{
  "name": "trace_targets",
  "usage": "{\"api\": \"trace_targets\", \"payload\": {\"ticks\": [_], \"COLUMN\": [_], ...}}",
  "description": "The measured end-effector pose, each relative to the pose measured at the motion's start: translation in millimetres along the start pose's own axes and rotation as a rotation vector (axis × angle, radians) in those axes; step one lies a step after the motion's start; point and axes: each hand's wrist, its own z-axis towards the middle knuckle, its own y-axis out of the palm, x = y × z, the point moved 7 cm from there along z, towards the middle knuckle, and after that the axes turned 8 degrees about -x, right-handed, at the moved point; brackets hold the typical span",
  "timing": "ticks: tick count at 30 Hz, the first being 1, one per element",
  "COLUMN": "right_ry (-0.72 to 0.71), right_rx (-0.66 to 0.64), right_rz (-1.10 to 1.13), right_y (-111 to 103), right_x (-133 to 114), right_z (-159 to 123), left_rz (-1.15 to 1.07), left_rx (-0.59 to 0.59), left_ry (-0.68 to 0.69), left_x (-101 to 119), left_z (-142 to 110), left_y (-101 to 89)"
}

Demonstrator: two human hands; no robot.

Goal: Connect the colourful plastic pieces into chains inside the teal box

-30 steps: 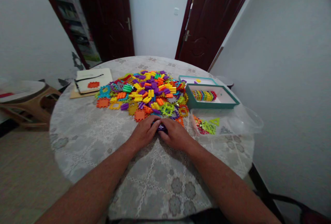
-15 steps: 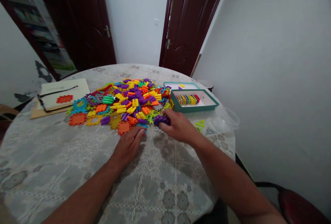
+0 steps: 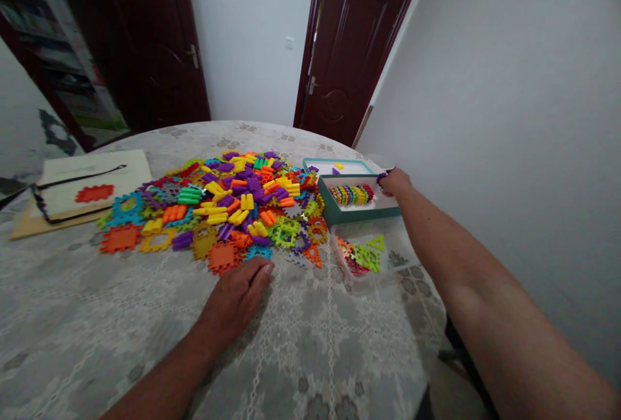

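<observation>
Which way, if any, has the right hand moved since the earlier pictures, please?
Yes: the right hand moved rightward, from the near edge of the pile to the right end of the green box.

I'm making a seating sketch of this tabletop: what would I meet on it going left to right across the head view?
Red tile on the pale pad, yellow hollow tile, orange tile just beyond the left hand, row of colourful pieces in the green box, right hand.

From my end, this looks like a room in a home. I see a flower-patterned tablecloth (image 3: 310,336) with colourful toy pieces (image 3: 247,197) heaped on it, dark panelled doors (image 3: 356,44), a wall switch (image 3: 290,43) and filled shelves (image 3: 41,35).
</observation>
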Motion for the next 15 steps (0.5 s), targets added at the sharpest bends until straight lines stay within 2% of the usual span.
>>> {"api": "trace_targets", "payload": {"ticks": [7,12,15], "right_ry": [0.063,0.168,0.166], "right_rx": [-0.045,-0.169,-0.193], "right_rz": [-0.013,0.102,0.196], "right_y": [39,61,67], "right_x": [4,19,21], "right_z": [28,36,35], "left_rz": [-0.003,0.028,0.043], "left_rx": [-0.005,-0.023,-0.029], "left_ry": [0.017,0.011,0.012], "left_x": [1,0,-1], "left_z": [-1,-1,0], "left_y": [1.5,5.1,7.2]}}
